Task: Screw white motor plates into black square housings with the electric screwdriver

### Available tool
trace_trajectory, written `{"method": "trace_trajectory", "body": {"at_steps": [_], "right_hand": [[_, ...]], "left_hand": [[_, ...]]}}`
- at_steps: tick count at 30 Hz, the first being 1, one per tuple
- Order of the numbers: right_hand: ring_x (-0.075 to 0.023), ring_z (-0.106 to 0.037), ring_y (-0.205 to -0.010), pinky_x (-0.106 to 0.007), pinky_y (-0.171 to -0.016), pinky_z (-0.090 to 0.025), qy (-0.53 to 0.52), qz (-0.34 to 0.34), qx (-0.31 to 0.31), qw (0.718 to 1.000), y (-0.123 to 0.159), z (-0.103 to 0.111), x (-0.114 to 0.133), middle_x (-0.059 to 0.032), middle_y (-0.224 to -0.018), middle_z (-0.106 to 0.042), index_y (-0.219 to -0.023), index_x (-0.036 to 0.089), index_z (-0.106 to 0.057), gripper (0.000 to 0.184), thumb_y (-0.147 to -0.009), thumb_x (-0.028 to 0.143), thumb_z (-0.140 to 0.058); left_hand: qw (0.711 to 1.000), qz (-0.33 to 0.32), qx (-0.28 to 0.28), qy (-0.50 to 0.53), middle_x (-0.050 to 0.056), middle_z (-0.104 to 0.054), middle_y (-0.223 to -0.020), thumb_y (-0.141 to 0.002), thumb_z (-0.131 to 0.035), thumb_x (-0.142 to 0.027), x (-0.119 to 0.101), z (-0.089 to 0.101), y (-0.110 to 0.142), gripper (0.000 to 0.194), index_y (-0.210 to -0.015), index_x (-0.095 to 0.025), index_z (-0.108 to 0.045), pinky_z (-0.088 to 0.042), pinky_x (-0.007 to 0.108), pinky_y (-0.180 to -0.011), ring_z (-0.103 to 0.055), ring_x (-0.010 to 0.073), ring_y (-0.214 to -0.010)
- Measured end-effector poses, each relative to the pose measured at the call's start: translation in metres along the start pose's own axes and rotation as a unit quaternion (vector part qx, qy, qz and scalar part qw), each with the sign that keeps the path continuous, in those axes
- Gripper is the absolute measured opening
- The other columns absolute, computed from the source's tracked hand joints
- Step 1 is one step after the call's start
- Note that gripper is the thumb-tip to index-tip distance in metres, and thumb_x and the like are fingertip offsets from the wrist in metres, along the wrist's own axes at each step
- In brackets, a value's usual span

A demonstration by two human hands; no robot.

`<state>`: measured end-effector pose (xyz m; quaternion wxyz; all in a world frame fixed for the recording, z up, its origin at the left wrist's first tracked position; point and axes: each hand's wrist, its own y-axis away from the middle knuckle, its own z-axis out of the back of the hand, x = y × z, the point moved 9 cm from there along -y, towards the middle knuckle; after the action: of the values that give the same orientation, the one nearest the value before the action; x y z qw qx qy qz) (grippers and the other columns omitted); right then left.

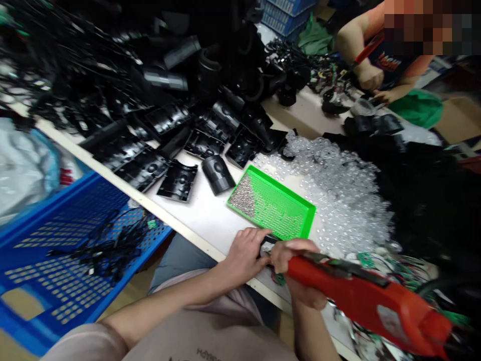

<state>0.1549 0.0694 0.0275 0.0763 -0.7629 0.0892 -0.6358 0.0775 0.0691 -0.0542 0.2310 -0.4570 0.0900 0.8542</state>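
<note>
My right hand [300, 271] is wrapped round the front end of a red electric screwdriver [361, 296], whose body slants down to the right. Close beside it, my left hand [246, 253] grips a small dark part [267, 245] near the table's front edge. The fingers hide most of that part, and the screwdriver's tip is hidden too. Just beyond both hands lies a green tray [310, 220] with small metal screws [243, 195] heaped at its left end. A small green circuit board [278, 278] shows under my hands.
Curved black plastic shells [178, 180] cover the table's left and back. Clear plastic pieces [338, 190] are piled right of the tray. A blue crate [86, 250] with black cables stands below the table edge at left. Another person's hands [372, 80] work at the far right.
</note>
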Motion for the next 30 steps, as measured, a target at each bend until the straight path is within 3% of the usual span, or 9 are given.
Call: {"method": "trace_trajectory", "body": {"at_steps": [3,6,8,10,12,14,23,26,30], "right_hand": [[-0.0141,-0.044,-0.039,-0.032,-0.047,-0.043,-0.011,0.022,-0.040,0.999,-0.006,0.013,0.024,0.0065,-0.050,-0.051,-0.114,0.029,-0.058,0.060,-0.073,0.071,-0.061],[-0.0221,-0.062,-0.058,-0.037,-0.057,-0.049,0.183,-0.012,-0.094,0.979,-0.004,0.045,0.034,-0.0011,-0.068,-0.064,-0.134,0.026,-0.046,0.074,-0.073,0.062,-0.067],[-0.0253,-0.067,-0.072,-0.037,-0.063,-0.051,0.387,-0.077,-0.092,0.914,0.007,0.063,0.026,-0.0073,-0.087,-0.071,-0.136,0.023,-0.048,0.076,-0.072,0.058,-0.069],[-0.0236,-0.067,-0.068,-0.034,-0.060,-0.050,0.526,-0.131,-0.024,0.840,0.023,0.064,0.005,-0.0065,-0.088,-0.073,-0.122,0.023,-0.061,0.060,-0.074,0.057,-0.067],[-0.0223,-0.067,-0.067,-0.031,-0.059,-0.049,0.578,-0.121,0.050,0.806,0.037,0.050,-0.014,-0.0061,-0.082,-0.074,-0.106,0.022,-0.069,0.042,-0.083,0.054,-0.058],[-0.0229,-0.069,-0.073,-0.031,-0.063,-0.049,0.614,-0.078,0.047,0.784,0.044,0.039,-0.019,-0.0092,-0.085,-0.074,-0.104,0.019,-0.069,0.037,-0.091,0.047,-0.048],[-0.0220,-0.067,-0.078,-0.029,-0.066,-0.047,0.613,-0.083,0.002,0.786,0.045,0.026,-0.017,-0.0099,-0.088,-0.071,-0.104,0.018,-0.066,0.027,-0.095,0.033,-0.046],[-0.0184,-0.064,-0.070,-0.027,-0.062,-0.046,0.508,-0.116,-0.018,0.853,0.041,0.049,-0.014,-0.0045,-0.077,-0.068,-0.101,0.020,-0.066,0.022,-0.091,0.034,-0.053],[-0.0111,-0.050,-0.048,-0.023,-0.048,-0.042,0.239,-0.091,-0.238,0.937,0.053,0.116,0.021,0.0049,-0.059,-0.055,-0.099,0.019,-0.061,0.029,-0.086,0.045,-0.058]], "left_hand": [[1.000,0.008,-0.004,0.007,0.011,-0.063,-0.118,-0.084,-0.066,-0.043,0.000,0.000,0.002,0.051,-0.126,-0.019,-0.050,-0.042,0.044,-0.093,-0.056,0.0284,-0.111],[1.000,0.007,0.006,0.028,0.013,-0.062,-0.120,-0.074,-0.072,-0.058,0.003,0.005,0.004,0.073,-0.130,-0.018,-0.048,-0.042,0.044,-0.096,-0.056,0.0304,-0.114],[0.999,-0.011,0.031,0.043,0.016,-0.059,-0.127,-0.065,-0.078,-0.059,0.002,0.009,0.005,0.088,-0.135,-0.018,-0.044,-0.041,0.044,-0.100,-0.053,0.0318,-0.118],[0.997,-0.039,0.058,0.043,0.015,-0.057,-0.131,-0.064,-0.081,-0.055,-0.002,0.013,0.007,0.089,-0.136,-0.020,-0.043,-0.039,0.044,-0.103,-0.051,0.0316,-0.122],[0.996,-0.055,0.071,0.026,0.013,-0.059,-0.130,-0.069,-0.080,-0.049,-0.005,0.017,0.007,0.075,-0.132,-0.022,-0.047,-0.038,0.044,-0.103,-0.051,0.0300,-0.122],[0.996,-0.059,0.072,0.005,0.011,-0.062,-0.125,-0.072,-0.078,-0.044,-0.006,0.019,0.005,0.064,-0.126,-0.022,-0.052,-0.039,0.044,-0.101,-0.054,0.0288,-0.119],[0.994,-0.089,0.051,-0.034,0.011,-0.064,-0.120,-0.076,-0.074,-0.035,-0.012,0.014,-0.001,0.056,-0.125,-0.020,-0.052,-0.044,0.044,-0.096,-0.058,0.0278,-0.113],[0.993,-0.091,0.058,-0.049,0.010,-0.063,-0.122,-0.075,-0.075,-0.034,-0.006,0.015,-0.002,0.058,-0.126,-0.021,-0.052,-0.045,0.045,-0.097,-0.058,0.0281,-0.114],[0.989,-0.110,0.052,-0.084,0.010,-0.062,-0.126,-0.077,-0.071,-0.035,-0.002,0.018,0.001,0.060,-0.132,-0.024,-0.048,-0.048,0.048,-0.095,-0.059,0.0299,-0.114]]}}
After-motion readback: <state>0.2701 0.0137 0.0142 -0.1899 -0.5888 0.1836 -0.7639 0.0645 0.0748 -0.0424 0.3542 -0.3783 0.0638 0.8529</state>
